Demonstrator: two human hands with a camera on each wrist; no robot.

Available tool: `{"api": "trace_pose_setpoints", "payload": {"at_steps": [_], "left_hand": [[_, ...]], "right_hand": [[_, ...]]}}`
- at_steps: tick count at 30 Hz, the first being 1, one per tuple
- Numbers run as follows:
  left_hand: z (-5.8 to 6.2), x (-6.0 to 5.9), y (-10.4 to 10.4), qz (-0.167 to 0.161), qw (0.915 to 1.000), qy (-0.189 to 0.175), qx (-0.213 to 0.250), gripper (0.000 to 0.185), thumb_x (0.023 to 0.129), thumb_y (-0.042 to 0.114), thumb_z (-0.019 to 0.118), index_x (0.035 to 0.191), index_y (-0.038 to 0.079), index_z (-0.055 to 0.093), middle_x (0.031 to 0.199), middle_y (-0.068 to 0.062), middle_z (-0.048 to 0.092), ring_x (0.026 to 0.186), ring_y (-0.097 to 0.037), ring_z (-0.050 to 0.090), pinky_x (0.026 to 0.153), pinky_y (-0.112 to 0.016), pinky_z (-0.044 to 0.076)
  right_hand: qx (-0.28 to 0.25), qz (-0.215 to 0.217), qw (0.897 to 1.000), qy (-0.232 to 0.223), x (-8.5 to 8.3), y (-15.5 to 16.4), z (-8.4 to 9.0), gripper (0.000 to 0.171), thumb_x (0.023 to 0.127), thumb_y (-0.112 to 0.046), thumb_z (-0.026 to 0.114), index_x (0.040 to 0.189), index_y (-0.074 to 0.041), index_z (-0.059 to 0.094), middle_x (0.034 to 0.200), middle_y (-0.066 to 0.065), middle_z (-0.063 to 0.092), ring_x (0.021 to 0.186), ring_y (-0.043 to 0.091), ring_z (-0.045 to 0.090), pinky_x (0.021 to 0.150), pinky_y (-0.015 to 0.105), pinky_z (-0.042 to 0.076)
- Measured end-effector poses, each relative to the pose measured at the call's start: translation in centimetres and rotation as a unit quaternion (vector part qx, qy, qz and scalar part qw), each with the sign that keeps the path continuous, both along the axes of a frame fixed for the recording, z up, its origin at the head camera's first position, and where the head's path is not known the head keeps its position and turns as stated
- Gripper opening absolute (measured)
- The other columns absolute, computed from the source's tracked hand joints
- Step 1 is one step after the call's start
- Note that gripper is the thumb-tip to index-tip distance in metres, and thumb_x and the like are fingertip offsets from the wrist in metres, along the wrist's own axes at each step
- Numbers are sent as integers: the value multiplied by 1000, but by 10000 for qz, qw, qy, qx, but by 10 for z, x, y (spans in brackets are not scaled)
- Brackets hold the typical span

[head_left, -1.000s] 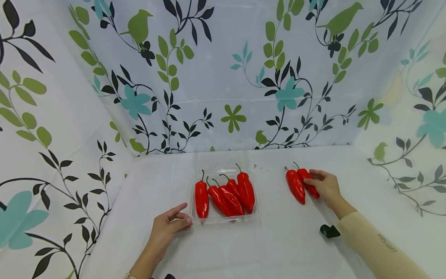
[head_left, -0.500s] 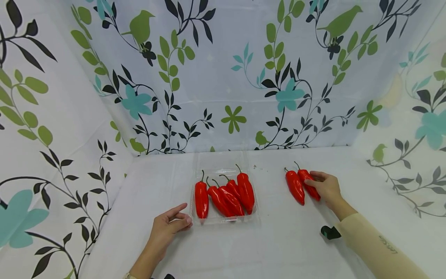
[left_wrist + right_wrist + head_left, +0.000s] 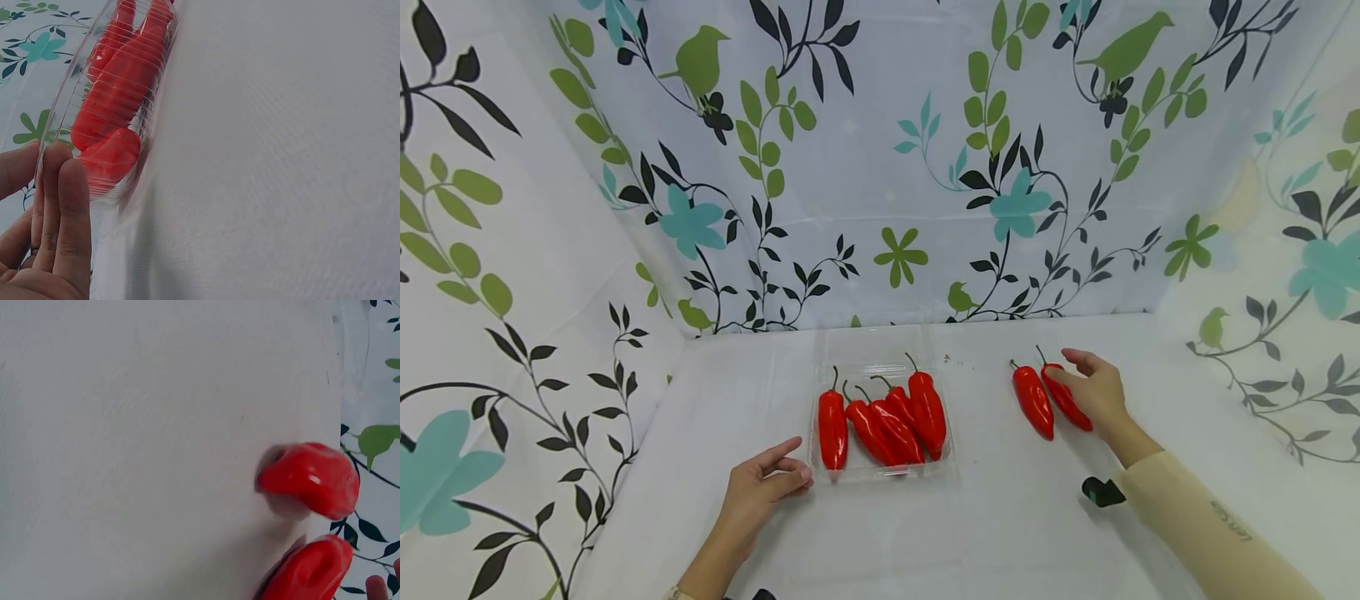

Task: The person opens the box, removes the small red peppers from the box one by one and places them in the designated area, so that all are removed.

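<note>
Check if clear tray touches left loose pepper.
Apart. The head view shows bare white tabletop between the clear tray and the left loose pepper.

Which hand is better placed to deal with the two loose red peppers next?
Probably the right hand: it is right at the nearer loose pepper, with the other loose pepper just beyond. The left hand is farther off, by the clear container.

There are seven peppers (image 3: 928, 417) in all: five in one clear box (image 3: 872, 474) and two on one table (image 3: 1000, 517). One left hand (image 3: 763, 485) and one right hand (image 3: 1099, 393) are in view, along with two sleeves (image 3: 1198, 512) and two small black pieces (image 3: 1102, 492).
</note>
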State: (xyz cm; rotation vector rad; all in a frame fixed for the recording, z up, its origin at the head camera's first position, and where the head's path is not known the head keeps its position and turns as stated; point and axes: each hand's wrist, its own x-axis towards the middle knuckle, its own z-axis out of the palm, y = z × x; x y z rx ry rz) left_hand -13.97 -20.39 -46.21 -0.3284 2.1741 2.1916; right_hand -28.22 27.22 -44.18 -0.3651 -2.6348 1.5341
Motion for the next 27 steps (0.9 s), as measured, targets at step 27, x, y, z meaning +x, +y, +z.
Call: {"api": "trace_pose_setpoints", "payload": {"at_steps": [27], "left_hand": [[-1, -1, 2, 57, 9997, -122, -192, 55, 87, 0, 77, 139, 1, 59, 97, -14, 67, 86, -29, 73, 80, -36, 62]], "right_hand": [[-343, 2758, 9507, 1372, 43, -138, 65, 87, 82, -26, 87, 155, -17, 40, 156, 10, 40, 138, 34, 45, 103, 48, 50]]}}
